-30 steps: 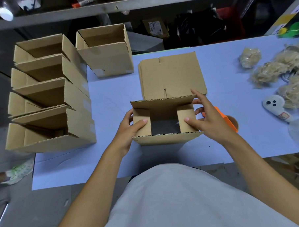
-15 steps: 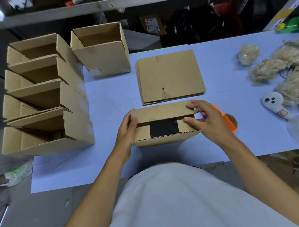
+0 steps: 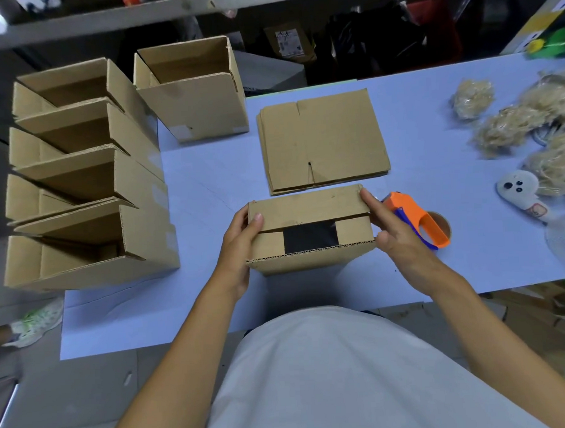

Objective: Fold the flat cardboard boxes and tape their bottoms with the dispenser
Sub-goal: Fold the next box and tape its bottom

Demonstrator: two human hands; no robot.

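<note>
Centrally in the frame, the box [image 3: 311, 232] sits on the worktop [image 3: 208, 184], its long axis running left to right. The left hand [image 3: 240, 244] grips its left end; the right hand [image 3: 395, 238], fingers straight, presses the far flap down. Just right of that hand lies the tape dispenser [image 3: 417, 219], so the right hand is nearer.

We see a matt brown corrugated cardboard box [image 3: 311, 235], fluted edges exposed, on a smooth matt pale-blue counter [image 3: 208, 184]; our tape dispenser [image 3: 417, 221] is glossy orange plastic; straw-like fibre bundles [image 3: 504, 133] look rough.
</note>
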